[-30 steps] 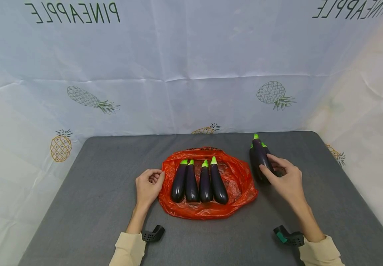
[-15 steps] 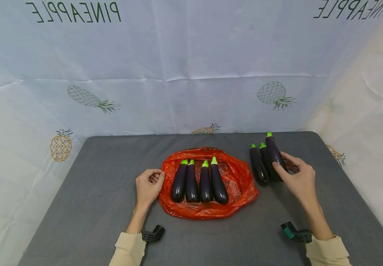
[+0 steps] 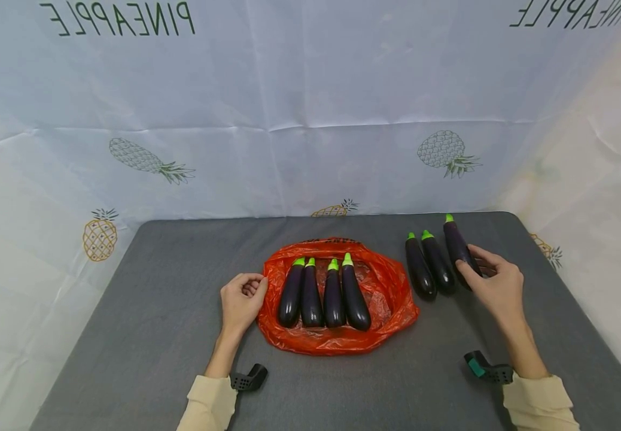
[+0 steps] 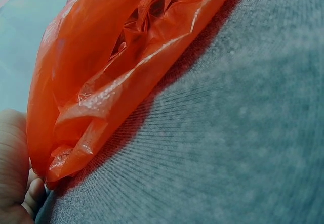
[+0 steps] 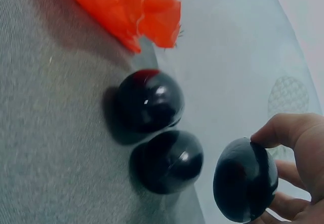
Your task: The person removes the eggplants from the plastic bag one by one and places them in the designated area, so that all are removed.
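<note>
A red plastic bag (image 3: 337,347) lies spread on the table, with several dark purple eggplants (image 3: 351,299) side by side in it, green stem ends pointing away. At the bag's left edge my left hand (image 3: 241,304) pinches the plastic; the left wrist view shows thumb and fingers at a corner of the bag (image 4: 76,107). My right hand (image 3: 496,287) grips an eggplant (image 3: 454,242) between thumb and fingers, its stem end pointing away. In the right wrist view this eggplant (image 5: 245,178) appears raised off the table. Left of it lie two loose eggplants, one near the bag (image 3: 420,269) and one beside it (image 3: 438,263).
The grey cloth-covered table (image 3: 170,323) ends at a straight back edge with rounded corners. Behind it hangs a pale sheet (image 3: 289,167) printed with pineapples. A black camera sits on each wrist.
My right hand has moved right with its eggplant, away from the other two loose ones, which now lie uncovered and slightly apart. The left hand and bag have stayed in place.
</note>
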A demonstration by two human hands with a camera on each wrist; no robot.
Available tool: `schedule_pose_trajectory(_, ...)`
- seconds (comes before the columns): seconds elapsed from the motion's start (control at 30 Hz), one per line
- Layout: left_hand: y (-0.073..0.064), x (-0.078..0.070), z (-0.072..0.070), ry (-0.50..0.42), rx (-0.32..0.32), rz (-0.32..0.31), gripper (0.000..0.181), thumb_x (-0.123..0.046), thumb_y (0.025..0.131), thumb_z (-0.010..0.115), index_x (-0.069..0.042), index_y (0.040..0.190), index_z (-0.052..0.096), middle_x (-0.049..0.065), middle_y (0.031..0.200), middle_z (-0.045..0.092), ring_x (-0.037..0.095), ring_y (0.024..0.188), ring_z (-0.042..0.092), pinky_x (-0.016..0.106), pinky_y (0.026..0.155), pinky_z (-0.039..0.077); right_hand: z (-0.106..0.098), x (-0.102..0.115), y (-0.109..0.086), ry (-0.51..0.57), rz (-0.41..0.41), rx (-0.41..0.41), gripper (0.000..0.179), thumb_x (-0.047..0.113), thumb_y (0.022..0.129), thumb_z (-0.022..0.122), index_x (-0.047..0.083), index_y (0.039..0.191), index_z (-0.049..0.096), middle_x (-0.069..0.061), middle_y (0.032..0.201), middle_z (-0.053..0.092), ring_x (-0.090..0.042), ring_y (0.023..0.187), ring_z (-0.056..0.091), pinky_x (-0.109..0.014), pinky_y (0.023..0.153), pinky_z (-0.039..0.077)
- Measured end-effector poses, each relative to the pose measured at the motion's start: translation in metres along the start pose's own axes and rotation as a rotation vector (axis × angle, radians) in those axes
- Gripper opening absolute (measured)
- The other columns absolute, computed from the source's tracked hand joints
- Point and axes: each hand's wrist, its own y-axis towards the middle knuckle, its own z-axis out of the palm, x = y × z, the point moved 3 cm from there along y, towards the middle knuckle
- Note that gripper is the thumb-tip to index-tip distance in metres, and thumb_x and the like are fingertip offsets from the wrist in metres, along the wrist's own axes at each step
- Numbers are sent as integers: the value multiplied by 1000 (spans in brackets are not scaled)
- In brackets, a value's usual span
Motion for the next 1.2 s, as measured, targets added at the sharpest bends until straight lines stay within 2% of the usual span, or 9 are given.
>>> schedule_pose_trajectory(0.43, 0, 1, 0, 0, -2, 8, 5, -3, 84, 79, -4, 80, 76, 7, 68, 67, 1, 59, 54, 10, 54, 45, 4, -18, 7, -69, 76, 32, 46, 22, 92, 73, 4, 134, 67, -29, 125, 69, 26, 83, 40, -3, 71, 36)
schedule_pose_trajectory(0.87, -1, 1, 0, -4, -3, 11, 5, -3, 84, 79, -4, 80, 76, 7, 68, 67, 1, 59, 54, 10, 54, 45, 9, -29, 10, -63, 52, 76, 46, 25, 93, 71, 3, 133, 67, -33, 116, 71, 30, 75, 41, -6, 68, 37)
schedule_pose_trajectory(1.2, 0, 2, 0, -13, 0, 0, 6, -4, 84, 80, -5, 80, 76, 6, 68, 67, 2, 59, 55, 10, 54, 45, 13, -36, 10, -83, 38, 104, 46, 25, 93, 72, 2, 133, 67, -33, 119, 69, 29, 77, 38, -5, 68, 36)
